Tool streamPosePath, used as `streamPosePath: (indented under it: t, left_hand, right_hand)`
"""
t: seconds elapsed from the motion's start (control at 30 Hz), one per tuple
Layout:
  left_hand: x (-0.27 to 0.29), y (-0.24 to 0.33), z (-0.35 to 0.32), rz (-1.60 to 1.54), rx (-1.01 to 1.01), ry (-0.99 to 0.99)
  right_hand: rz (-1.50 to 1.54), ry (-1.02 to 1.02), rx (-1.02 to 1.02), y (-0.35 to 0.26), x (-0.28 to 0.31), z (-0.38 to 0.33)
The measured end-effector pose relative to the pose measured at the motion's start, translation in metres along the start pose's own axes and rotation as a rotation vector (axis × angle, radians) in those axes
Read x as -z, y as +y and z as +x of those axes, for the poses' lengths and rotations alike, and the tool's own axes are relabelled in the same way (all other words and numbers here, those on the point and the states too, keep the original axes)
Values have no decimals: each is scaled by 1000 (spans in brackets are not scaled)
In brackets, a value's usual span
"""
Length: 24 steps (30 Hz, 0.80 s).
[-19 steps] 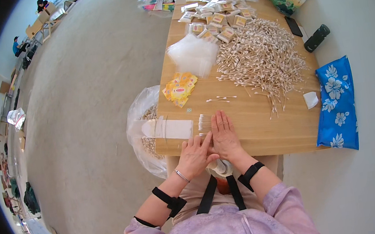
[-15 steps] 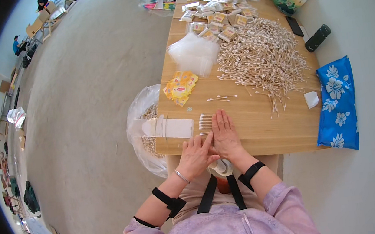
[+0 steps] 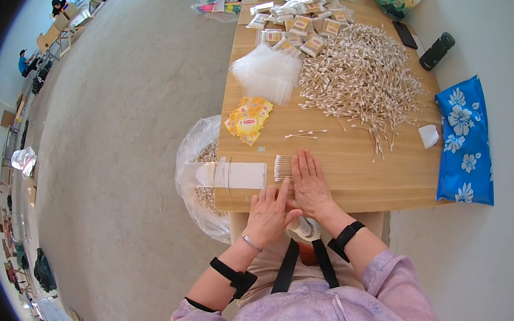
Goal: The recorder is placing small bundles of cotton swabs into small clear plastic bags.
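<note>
A neat row of cotton swabs (image 3: pixel 281 166) lies side by side on the wooden table near its front edge. My right hand (image 3: pixel 311 183) lies flat along the right ends of the row, fingers straight and together. At the row's near end is my left hand (image 3: pixel 268 212), its index finger stretched out and touching the lowest swabs, the other fingers loosely bent. Its thumb reaches toward the right hand. Neither hand grips anything. Just left of the row is a white card strip (image 3: pixel 247 176), with a clear band across it. A few loose swabs (image 3: pixel 306 133) lie beyond the row.
A large heap of swabs (image 3: pixel 362 74) spreads behind, with filled packets (image 3: pixel 301 23), clear bags (image 3: pixel 267 72) and yellow cards (image 3: pixel 249 120) around it. A blue floral pouch (image 3: pixel 462 142), dark bottle (image 3: pixel 437 51) and phone (image 3: pixel 404 34) line the right. A plastic sack (image 3: pixel 183 163) hangs left.
The left index finger has nudged slightly away from me, and the nearest swab now lies closer against the row. The right hand stays in place.
</note>
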State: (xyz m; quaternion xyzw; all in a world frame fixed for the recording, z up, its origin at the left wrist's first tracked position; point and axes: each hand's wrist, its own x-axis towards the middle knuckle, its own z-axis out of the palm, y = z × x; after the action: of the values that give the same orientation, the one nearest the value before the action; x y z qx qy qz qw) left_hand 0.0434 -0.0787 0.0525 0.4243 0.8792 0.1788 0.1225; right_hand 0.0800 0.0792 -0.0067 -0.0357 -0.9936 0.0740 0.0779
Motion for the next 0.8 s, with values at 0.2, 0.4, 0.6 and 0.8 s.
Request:
streamPosePath:
  t: [0.2, 0.4, 0.6, 0.8]
  left_hand:
    - [1, 2, 6, 20, 36, -51]
    - [-3, 2, 3, 46, 18, -7]
    - [-3, 3, 2, 49, 22, 5]
    - [-1, 3, 7, 7, 62, 10]
  right_hand:
    - [-56, -53, -12, -1, 3, 0]
    - [-54, -20, -13, -1, 1, 0]
    - [-38, -39, -13, 0, -1, 0]
    - [-61, -52, -3, -2, 1, 0]
